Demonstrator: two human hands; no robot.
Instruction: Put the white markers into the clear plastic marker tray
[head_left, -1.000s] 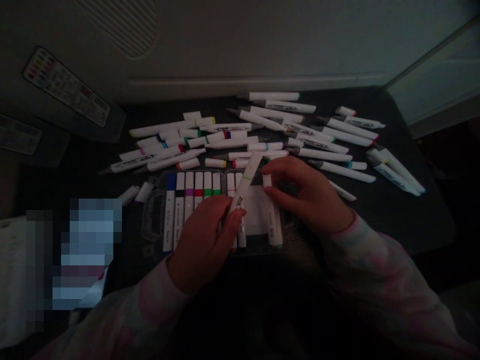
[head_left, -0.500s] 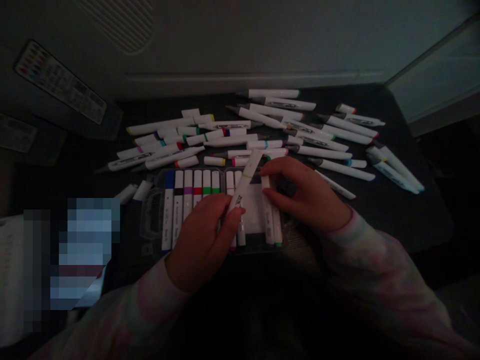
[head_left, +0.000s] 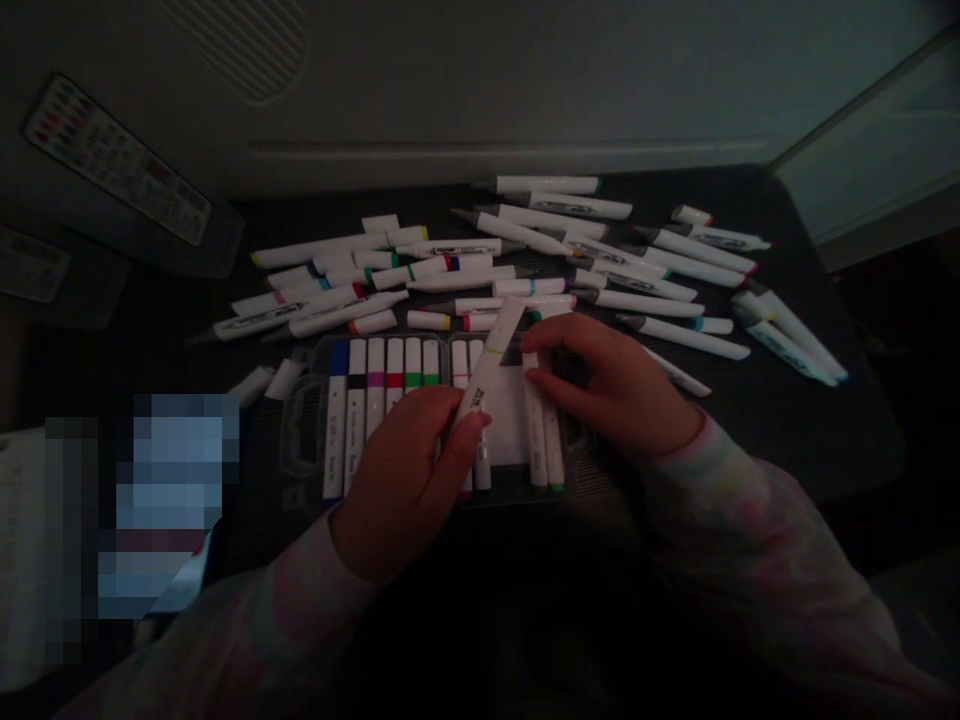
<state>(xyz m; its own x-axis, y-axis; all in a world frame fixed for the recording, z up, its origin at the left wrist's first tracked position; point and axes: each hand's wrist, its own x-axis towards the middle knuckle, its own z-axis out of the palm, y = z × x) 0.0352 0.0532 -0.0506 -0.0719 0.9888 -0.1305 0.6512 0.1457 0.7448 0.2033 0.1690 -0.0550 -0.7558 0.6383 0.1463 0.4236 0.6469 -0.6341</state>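
My left hand (head_left: 409,480) is closed around a white marker with a light green band (head_left: 491,360), tilted with its upper end leaning right. That marker crosses above an open clear plastic case (head_left: 300,440). My right hand (head_left: 607,380) is at the case's right side, its thumb and forefinger closed on the top of a white marker (head_left: 535,430) standing in the right compartment. Beside that one lies a marker with a green end (head_left: 553,450). In the left compartment, several markers sit in a row with blue, black, purple, red and green bands, partly covered by my left hand.
Many loose white markers (head_left: 517,235), some uncapped, and loose caps (head_left: 373,322) lie scattered across the dark table (head_left: 832,440) behind the case. Clear cases with printed labels (head_left: 120,160) stand at the back left. A blurred-out bright object (head_left: 169,500) is at the left.
Both hands keep nearly the same place and hold. The right hand and forearm shift very slightly; the view moves a little.
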